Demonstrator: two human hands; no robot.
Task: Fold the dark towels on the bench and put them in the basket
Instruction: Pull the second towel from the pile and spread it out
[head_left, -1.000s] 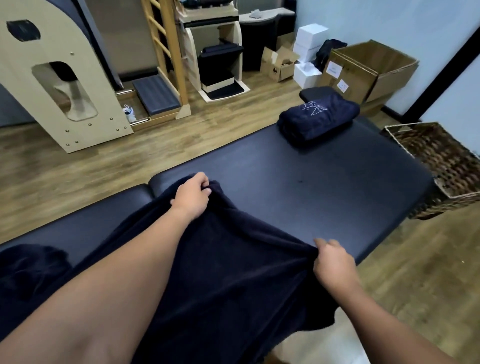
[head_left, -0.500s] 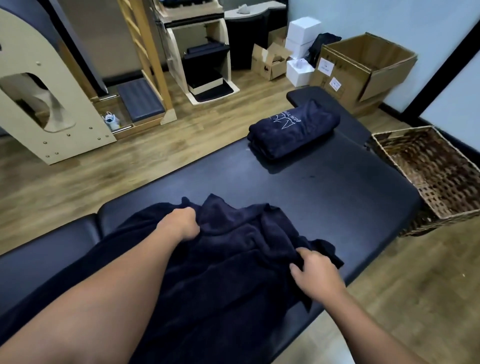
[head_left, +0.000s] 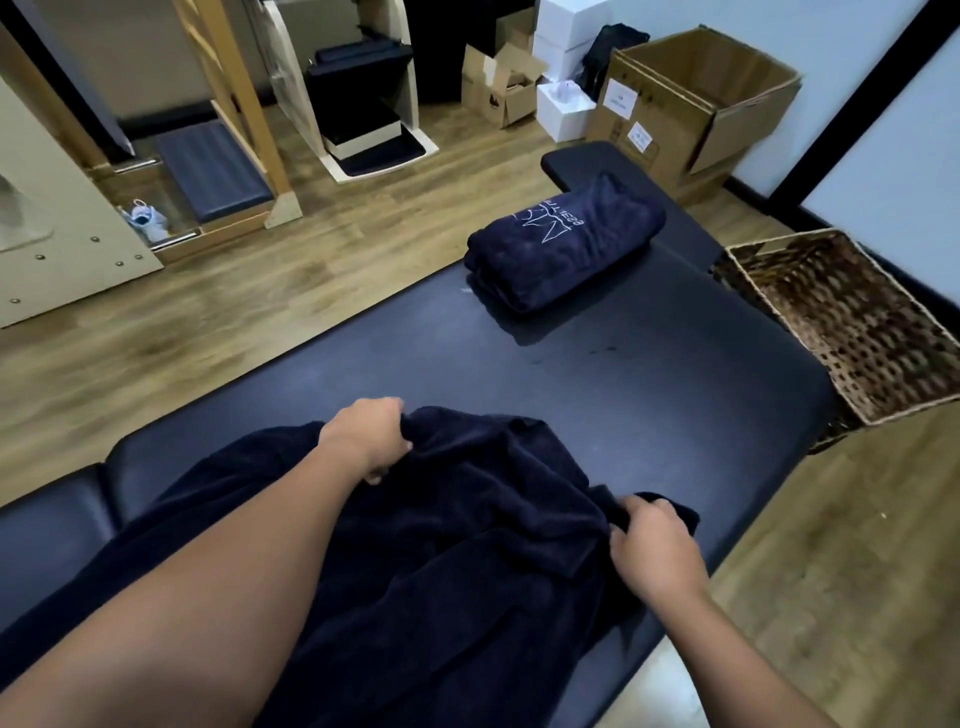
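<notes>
Unfolded dark towel (head_left: 457, 545), rumpled, lying across the near part of the black padded bench (head_left: 649, 395) and hanging over its near edge. Left hand (head_left: 366, 434) grips the towel's far edge, fingers curled around a bunched fold; right hand (head_left: 657, 553) pinches the towel's corner at the near right, fingers curled into the cloth. Both forearms extend from the lower edge of the view, the left one lying over the towel.

A folded towel (head_left: 566, 241), also dark and bearing a pale printed emblem on its upper face, rests farther along the bench, well apart from the unfolded one, with bare bench surface between the 2. It sits near the seam where the bench's main section meets its narrower end section.

Wicker basket (head_left: 852, 322), rectangular and dark brown with a lighter rim, stands on the wooden floor (head_left: 234, 322) just beside the bench's right side, near the folded towel. No towel is visible inside it.

Beyond the end of the bench: a large open cardboard box (head_left: 691, 104) with 2 white labels on its side, several white boxes (head_left: 563, 67), and a smaller open cardboard box (head_left: 493, 83). Along the far left: pale wooden exercise apparatus (head_left: 57, 228) with dark upholstered pads.
</notes>
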